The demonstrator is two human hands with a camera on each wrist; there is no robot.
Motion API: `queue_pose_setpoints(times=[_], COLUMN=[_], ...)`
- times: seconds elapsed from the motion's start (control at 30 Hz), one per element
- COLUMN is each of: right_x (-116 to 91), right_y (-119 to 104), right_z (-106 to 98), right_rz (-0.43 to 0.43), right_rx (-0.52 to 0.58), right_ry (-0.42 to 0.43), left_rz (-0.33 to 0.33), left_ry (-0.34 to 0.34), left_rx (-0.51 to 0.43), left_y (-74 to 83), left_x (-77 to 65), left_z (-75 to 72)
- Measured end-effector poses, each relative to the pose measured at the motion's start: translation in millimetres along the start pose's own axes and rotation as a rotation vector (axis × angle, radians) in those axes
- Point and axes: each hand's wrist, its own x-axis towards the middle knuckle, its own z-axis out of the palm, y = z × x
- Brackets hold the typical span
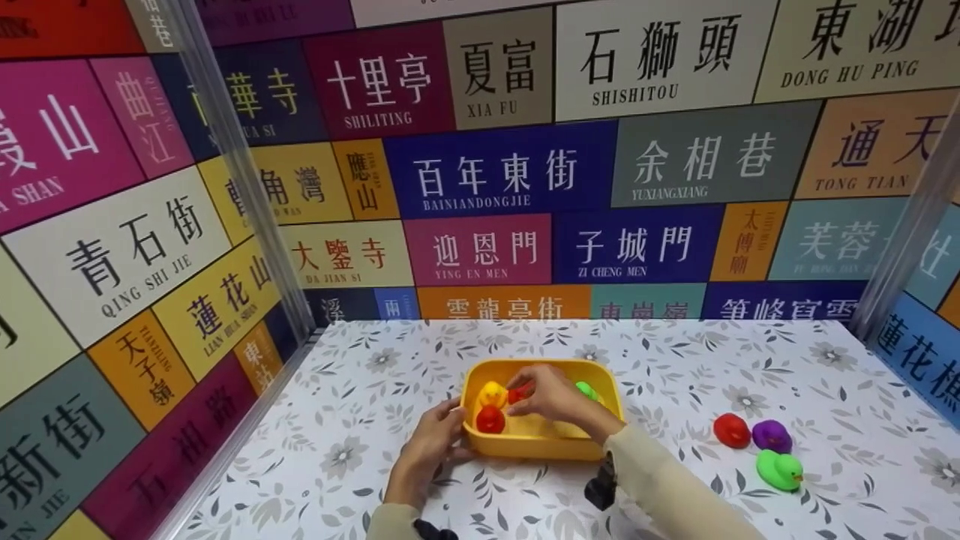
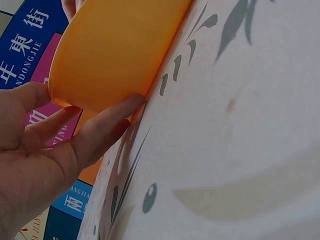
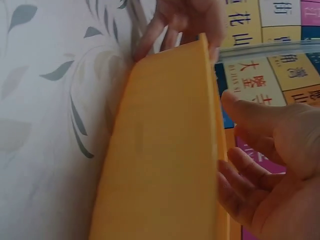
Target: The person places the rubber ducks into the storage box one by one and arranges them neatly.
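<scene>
A yellow plastic tub (image 1: 540, 448) stands on the table with toy ducks in it. My left hand (image 1: 429, 442) rests against the tub's left end; the left wrist view shows its fairly straight fingers (image 2: 107, 122) touching the outer wall. Inside the tub, my right hand (image 1: 551, 391) reaches over the near wall, just above a red duck (image 1: 517, 393) partly covered by its fingers. In the right wrist view its thumb and fingers (image 3: 245, 162) stand apart, with no duck visible between them. A yellow duck (image 1: 492, 394), another red duck (image 1: 490, 419) and a green duck (image 1: 586, 390) also sit inside.
To the right of the tub, a red duck (image 1: 731, 430), a purple duck (image 1: 772, 435) and a green duck (image 1: 780, 470) lie close together on the leaf-patterned tabletop (image 1: 360, 420). Walls with colourful Chinese place-name panels (image 1: 502, 169) enclose the table's back and sides.
</scene>
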Motion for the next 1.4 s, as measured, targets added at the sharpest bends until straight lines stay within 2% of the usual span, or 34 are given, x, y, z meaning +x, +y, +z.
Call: queue_pose_setpoints(times=[0.23,0.3,0.47,0.7,0.8,0.93,1.03,1.13,1.23,1.4], right_x=[-24.7,-32.8,-55.5,-90.4,-101.0,-114.4,-123.9,-131.4,-138.2,-151.6], right_y=[-9.6,-12.4,-8.7,21.3,36.0,54.0,65.5,75.3,85.6,104.8], right_z=[-27.1,-35.6,-55.6,-86.6,-101.8,-122.0,-135.4,-148.2,-160.1,-176.2], right_rz=[-0.008,-0.036,-0.127,-0.187,-0.194,-0.131,-0.058,-0.022,-0.028,-0.069], right_rx=[0.147,0.142,0.047,0.061,0.053,0.036,0.014,-0.009,-0.017,-0.05], right_ry=[0.036,0.07,0.159,0.208,0.253,0.31,0.323,0.338,0.373,0.48], left_rz=[-0.009,-0.005,0.012,0.011,0.037,0.04,0.025,0.029,0.024,0.014], left_ry=[0.016,0.017,0.01,-0.013,-0.024,-0.031,-0.029,-0.032,-0.03,-0.024], left_rx=[0.0,-0.003,-0.003,-0.014,-0.015,-0.015,-0.017,-0.012,-0.019,-0.024], left_y=[-0.1,0.0,-0.9,-2.9,-2.4,-2.0,-1.6,-1.5,-1.1,-0.7], left_x=[-1.3,-1.6,-1.4,0.2,0.4,0.1,0.0,0.5,1.3,2.2], left_z=[-1.0,-1.5,-1.8,-0.9,-0.6,0.8,1.5,1.1,0.3,-0.3])
